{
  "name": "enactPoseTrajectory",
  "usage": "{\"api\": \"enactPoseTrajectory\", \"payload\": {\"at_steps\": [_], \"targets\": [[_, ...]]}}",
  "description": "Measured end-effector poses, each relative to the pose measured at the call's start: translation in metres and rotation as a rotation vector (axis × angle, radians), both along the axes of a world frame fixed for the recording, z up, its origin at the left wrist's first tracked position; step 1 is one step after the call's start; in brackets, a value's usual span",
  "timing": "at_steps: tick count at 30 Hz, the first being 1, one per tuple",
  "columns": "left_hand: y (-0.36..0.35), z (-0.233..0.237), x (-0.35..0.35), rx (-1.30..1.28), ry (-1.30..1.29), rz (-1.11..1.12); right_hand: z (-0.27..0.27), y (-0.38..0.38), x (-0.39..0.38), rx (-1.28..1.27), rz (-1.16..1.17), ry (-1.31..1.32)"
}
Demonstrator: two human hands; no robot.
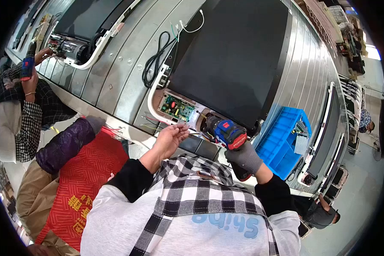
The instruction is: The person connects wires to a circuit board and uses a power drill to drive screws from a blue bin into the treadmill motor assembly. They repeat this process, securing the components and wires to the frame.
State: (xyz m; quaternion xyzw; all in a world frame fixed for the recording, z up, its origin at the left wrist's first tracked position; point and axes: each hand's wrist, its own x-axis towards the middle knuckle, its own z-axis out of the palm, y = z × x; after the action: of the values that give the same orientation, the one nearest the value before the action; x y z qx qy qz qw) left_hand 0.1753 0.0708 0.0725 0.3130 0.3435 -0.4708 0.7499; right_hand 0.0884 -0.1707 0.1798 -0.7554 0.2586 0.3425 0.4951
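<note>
My right hand (245, 159), in a grey glove, grips a blue and red cordless drill (228, 131). The drill points up and left into the open end of a treadmill base (187, 128) with a wide black belt (239, 55). My left hand (171, 140) is bare, its fingers curled with the tips together at the white frame's near edge. Anything between those fingertips is too small to make out. Just beyond them lies a green circuit board (175, 107) with a red part. Loose coloured wires (151, 123) stick out at its left. The drill hides its own tip.
A blue divided bin (277, 141) stands right of the drill. A coiled black cable (154, 64) lies left of the belt on the metal slatted conveyor (128, 77). At left, a co-worker's hand holds another drill (27, 68) by a second treadmill base (74, 51). Another person's purple sleeve (66, 145) is close by.
</note>
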Motion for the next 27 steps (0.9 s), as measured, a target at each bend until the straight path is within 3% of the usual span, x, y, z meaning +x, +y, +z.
{"api": "enactPoseTrajectory", "payload": {"at_steps": [6, 11, 17, 27], "targets": [[0.01, -0.007, 0.008, 0.046, -0.108, -0.069, 0.0, 0.002, 0.032, -0.028, 0.082, 0.114], [0.021, -0.019, 0.013, 0.067, -0.136, -0.001, 0.011, 0.002, 0.043, -0.039, 0.069, 0.215], [0.03, -0.029, 0.014, 0.057, -0.142, 0.015, 0.014, 0.008, 0.047, 0.013, -0.016, 0.007], [0.023, -0.014, 0.025, 0.119, -0.166, 0.072, 0.01, 0.013, 0.094, -0.231, 0.484, 0.208]]}}
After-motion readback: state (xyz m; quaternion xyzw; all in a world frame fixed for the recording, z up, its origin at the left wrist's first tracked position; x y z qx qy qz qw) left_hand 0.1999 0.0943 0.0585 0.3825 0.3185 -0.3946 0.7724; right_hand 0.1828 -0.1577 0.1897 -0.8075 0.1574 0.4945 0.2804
